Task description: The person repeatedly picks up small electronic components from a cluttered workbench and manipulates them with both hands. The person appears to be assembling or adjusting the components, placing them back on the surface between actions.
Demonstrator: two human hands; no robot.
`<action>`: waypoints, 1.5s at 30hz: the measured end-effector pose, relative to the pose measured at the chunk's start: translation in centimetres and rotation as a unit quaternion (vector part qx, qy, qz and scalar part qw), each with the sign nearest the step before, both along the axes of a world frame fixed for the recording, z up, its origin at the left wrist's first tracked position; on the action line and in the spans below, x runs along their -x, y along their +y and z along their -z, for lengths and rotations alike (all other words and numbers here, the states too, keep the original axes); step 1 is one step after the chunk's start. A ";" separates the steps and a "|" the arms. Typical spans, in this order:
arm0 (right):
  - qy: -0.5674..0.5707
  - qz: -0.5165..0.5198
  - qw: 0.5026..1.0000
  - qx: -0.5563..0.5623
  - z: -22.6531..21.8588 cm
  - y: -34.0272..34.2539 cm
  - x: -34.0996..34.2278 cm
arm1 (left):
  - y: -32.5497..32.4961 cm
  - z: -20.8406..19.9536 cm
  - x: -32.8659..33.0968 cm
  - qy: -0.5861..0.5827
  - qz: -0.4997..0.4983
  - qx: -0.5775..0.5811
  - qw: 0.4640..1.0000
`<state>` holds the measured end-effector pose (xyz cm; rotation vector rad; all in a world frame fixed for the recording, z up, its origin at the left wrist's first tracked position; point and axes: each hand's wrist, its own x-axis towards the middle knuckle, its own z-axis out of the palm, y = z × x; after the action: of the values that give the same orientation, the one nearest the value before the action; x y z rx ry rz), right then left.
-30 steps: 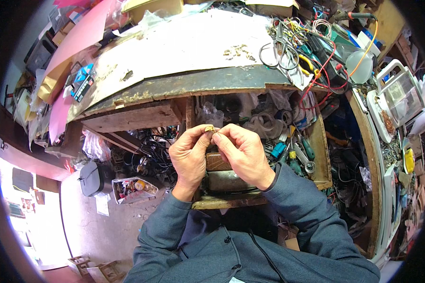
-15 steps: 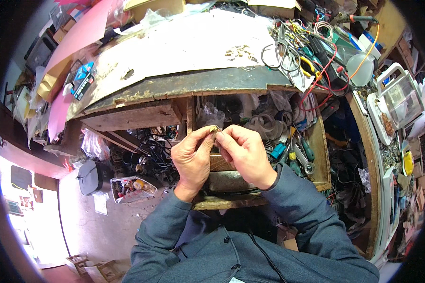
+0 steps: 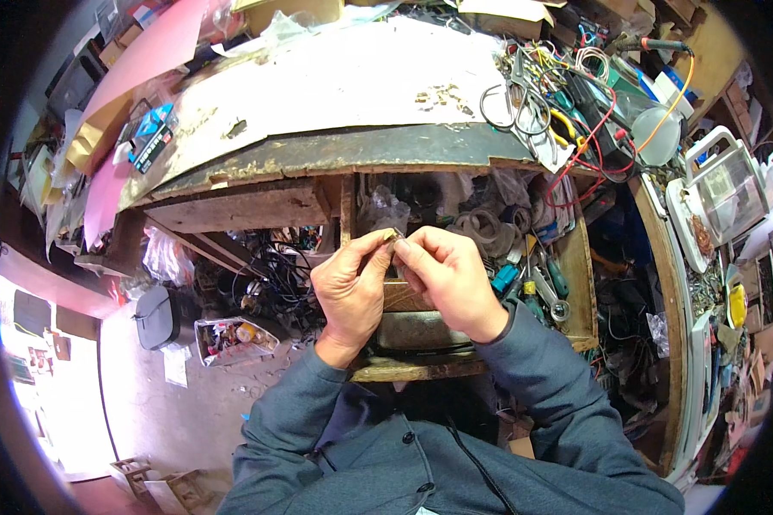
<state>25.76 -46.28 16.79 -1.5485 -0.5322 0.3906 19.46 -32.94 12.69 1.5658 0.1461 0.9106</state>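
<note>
Both hands meet above an open wooden drawer (image 3: 588,292), pinching one tiny brass-coloured metal piece (image 3: 392,236) between their fingertips. My left hand (image 3: 350,287) has thumb and forefinger closed on it from the left. From the right, my right hand (image 3: 447,275) grips with its thumb against the curled fingers. The piece is mostly covered by the fingers, so its exact kind cannot be made out. Beneath the hands lie a dark metal box (image 3: 416,330) and, to the right, screwdrivers (image 3: 532,300) and rolls of tape (image 3: 483,227) in the drawer.
Over the drawer is a worktop with a white sheet (image 3: 343,86) carrying small brass-coloured bits (image 3: 442,99). At its right are scissors (image 3: 524,99), pliers (image 3: 563,127) and tangled test leads (image 3: 597,129). A box of odds and ends (image 3: 236,339) stands on the floor at left.
The two hands keep nearly the same pose, with the small metal piece still pinched between them. The view has shifted very slightly.
</note>
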 end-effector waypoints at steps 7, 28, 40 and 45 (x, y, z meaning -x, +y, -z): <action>-0.060 0.011 0.998 0.002 0.1 0.3 0.3 | 0.0 -0.4 0.1 -0.003 -0.025 -0.033 0.999; -0.270 0.096 0.958 0.033 0.4 1.0 0.6 | -0.1 -0.5 -0.1 -0.008 -0.052 -0.095 0.994; -0.060 0.043 0.997 -0.025 1.2 1.2 1.7 | -0.1 -0.5 0.0 -0.023 -0.066 -0.098 0.993; -0.148 0.086 0.985 -0.004 1.7 1.9 2.3 | 0.3 -1.1 0.2 -0.050 -0.085 -0.197 0.975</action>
<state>23.48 -44.42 15.06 -1.6409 -0.6223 0.0253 19.28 -32.68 13.82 1.8887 0.0258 1.2054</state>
